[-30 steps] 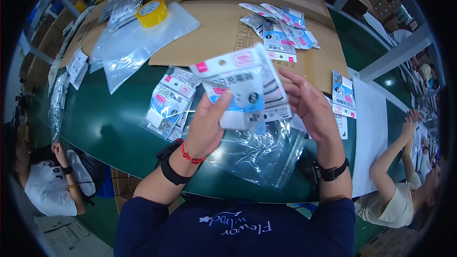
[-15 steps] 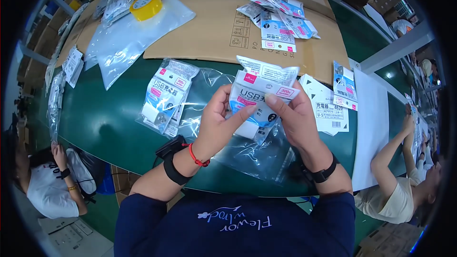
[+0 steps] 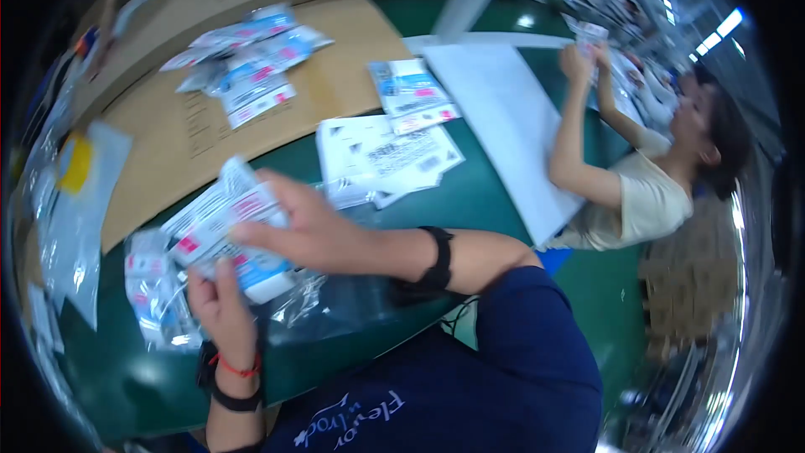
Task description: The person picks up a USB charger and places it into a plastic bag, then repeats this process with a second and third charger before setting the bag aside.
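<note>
A charger packet (image 3: 220, 220), clear with a white, pink and blue card, is held in front of me, tilted. My right hand (image 3: 314, 222) grips its right side, thumb across the front. At its lower edge my left hand (image 3: 222, 315) pinches it, thumb and fingers closed on the plastic; motion blurs the fingertips. Just left of the held packet, other similar packets (image 3: 155, 294) lie on the green table. A clear plastic bag (image 3: 314, 306) is spread beneath my hands.
Several more packets (image 3: 251, 63) are heaped on the cardboard (image 3: 335, 50). One packet (image 3: 411, 94) rests by white printed sheets (image 3: 394, 155). Yellow tape (image 3: 75, 164) sits on plastic bags at left. A co-worker (image 3: 646, 172) works at right beside a white board (image 3: 495, 117) and a grey post.
My view has swung to the right, so the table things appear further left and turned. The packet stays in both hands, now more tilted. The left hand has moved down to its lower edge.
</note>
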A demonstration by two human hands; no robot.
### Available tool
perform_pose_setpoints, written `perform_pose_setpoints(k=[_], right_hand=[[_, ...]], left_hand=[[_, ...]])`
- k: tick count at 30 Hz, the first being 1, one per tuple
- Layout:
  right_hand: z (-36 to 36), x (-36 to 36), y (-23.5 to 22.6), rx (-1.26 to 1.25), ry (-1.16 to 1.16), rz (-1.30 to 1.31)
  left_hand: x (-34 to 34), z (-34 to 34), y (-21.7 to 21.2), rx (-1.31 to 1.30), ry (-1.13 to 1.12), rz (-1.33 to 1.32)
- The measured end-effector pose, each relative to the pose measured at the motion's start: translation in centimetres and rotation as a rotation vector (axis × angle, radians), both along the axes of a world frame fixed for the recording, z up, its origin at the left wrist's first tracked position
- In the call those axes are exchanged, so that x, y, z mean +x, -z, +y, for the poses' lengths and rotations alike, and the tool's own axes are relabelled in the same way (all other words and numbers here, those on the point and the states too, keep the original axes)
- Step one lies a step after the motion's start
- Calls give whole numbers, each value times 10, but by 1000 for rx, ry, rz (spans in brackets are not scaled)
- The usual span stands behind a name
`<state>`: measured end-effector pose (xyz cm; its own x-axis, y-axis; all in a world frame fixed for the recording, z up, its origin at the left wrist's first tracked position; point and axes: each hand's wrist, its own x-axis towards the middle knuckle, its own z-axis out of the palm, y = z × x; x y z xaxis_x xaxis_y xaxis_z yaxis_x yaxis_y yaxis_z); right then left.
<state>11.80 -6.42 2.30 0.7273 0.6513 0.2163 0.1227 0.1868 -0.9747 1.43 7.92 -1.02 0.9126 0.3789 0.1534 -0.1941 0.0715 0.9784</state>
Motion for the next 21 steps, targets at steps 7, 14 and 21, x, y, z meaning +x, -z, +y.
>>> perform_pose_setpoints(k=[7, 14, 21], right_hand=[[-4, -6, -4, 108, -33, 38], [5, -12, 10, 193, 21, -129], [2, 2, 10, 184, -1, 124]], left_hand=[[4, -6, 6, -19, -43, -18], [8, -4, 3, -100, -38, -36], [12, -12, -5, -106, -61, -73]])
